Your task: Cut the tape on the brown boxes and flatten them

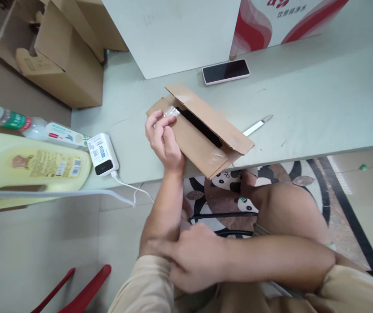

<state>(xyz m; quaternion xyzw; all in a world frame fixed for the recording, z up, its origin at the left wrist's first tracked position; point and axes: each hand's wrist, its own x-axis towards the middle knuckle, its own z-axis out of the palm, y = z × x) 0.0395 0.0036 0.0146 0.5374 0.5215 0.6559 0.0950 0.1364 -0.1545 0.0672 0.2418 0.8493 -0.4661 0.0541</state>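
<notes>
A flat brown cardboard box [202, 139] lies on the pale green table [304, 108] near its front edge, one long flap raised over a dark slot. My left hand [163, 139] rests on the box's left end, fingers curled and pinching a strip of clear tape [171, 112] at the corner. My right hand [194, 258] is low in the view, off the table, its fingers laid against my left forearm near the elbow and holding nothing that I can see.
A phone [225, 71] lies face up behind the box. A white utility knife [257, 125] sits right of it. A white power bank [102, 154] with a cable, plastic bottles [26, 124], a yellow jug [26, 167] and open cartons [62, 52] stand at the left.
</notes>
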